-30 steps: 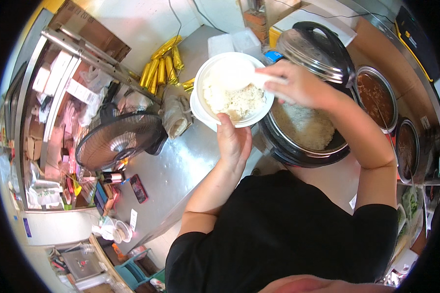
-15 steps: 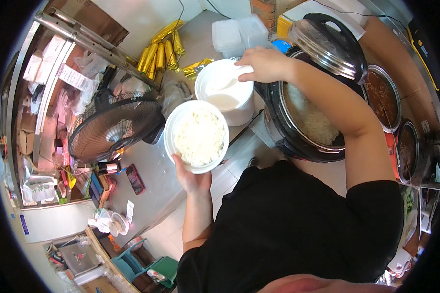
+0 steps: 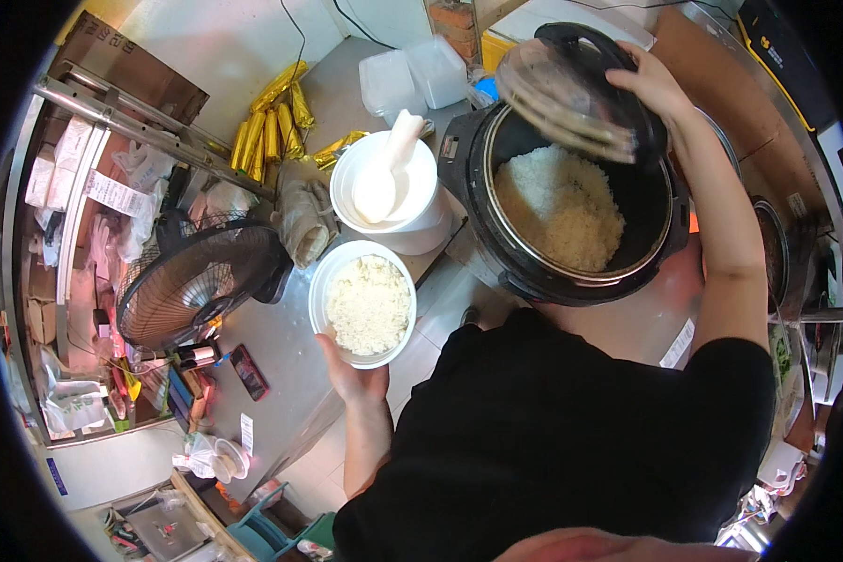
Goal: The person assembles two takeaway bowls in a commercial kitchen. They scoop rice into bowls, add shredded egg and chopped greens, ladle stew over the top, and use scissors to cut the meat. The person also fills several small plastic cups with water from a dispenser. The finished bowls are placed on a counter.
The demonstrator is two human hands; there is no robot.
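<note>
Cupped under a white round bowl [image 3: 318, 314], my left hand [image 3: 356, 379] holds it upright, with cooked rice [image 3: 369, 304] filling it. My right hand [image 3: 648, 82] grips the black edge of a raised rice cooker lid [image 3: 571, 98], whose clear and metallic underside is slightly blurred. Beneath the lid, the large black rice cooker [image 3: 557, 288] stands uncovered with white rice [image 3: 562, 211] inside. Between bowl and cooker sits a white tub [image 3: 417, 239]. A white rice paddle [image 3: 377, 192] leans in it, handle up; what else the tub holds is hard to make out.
A black fan [image 3: 197, 281] and a phone [image 3: 249, 372] are on the metal table [image 3: 295, 351] at left. Gold wrapped rolls [image 3: 272, 131] and clear plastic containers [image 3: 412, 75] lie at the back. At far right, a dark pot [image 3: 770, 248] is partly behind my arm.
My right hand has let go of the rice paddle, leaving it in the tub, and moved right to the cooker lid. My left hand still holds the bowl, slightly lower relative to the tub.
</note>
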